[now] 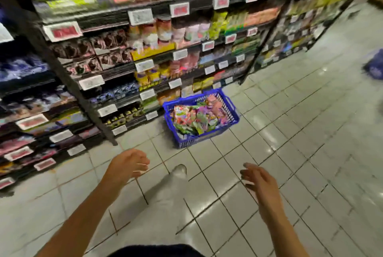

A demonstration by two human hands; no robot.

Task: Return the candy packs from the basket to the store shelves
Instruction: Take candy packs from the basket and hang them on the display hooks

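A blue plastic basket (224, 130) stands on the tiled floor beside the foot of the store shelves (145, 66). Several colourful candy packs (194, 116) fill it. My left hand (130, 163) hangs low in front of me with loosely curled fingers and holds nothing. My right hand (258, 180) is also empty, fingers relaxed and pointing left. Both hands are well short of the basket, nearer to me. The picture is blurred by motion.
Black shelving with packed sweets and white and red price tags runs along the left and back. A second shelf unit (300, 18) stands at the far right. A blue object (375, 66) lies on the floor at right. My leg and shoe (179, 172) point toward the basket.
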